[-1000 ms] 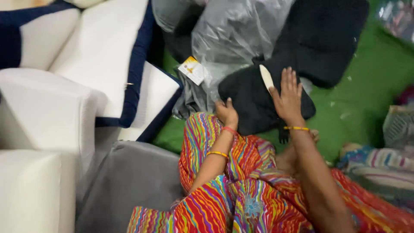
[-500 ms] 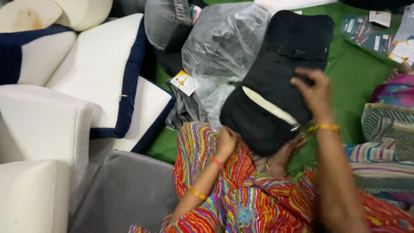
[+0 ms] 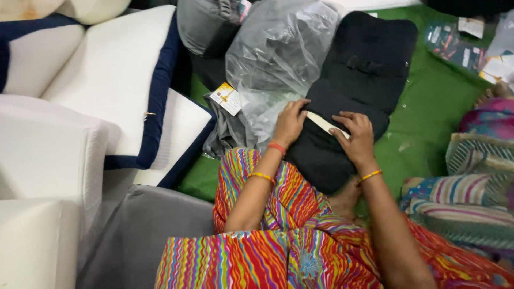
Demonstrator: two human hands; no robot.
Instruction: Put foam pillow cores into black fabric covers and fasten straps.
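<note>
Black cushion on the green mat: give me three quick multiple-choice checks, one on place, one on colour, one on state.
1. Where does the pale strip lie?
A. Across the black cushion, between the two hands
B. On the white foam block
C. Inside the clear plastic bag

2. What colour is the trim on the white foam pad?
A. Red
B. Dark navy blue
C. Yellow

3. What are the hands doing?
A. Both lifted clear of the cushion
B. One holds the paper tag
C. Both rest on the cushion at the strip's ends

Answers:
1 A, the strip runs slantwise on the cushion from the left hand to the right hand.
2 B, a navy band edges the pad.
3 C, the fingers of both hands press on the cushion; the paper tag lies untouched by the plastic bag.
</note>
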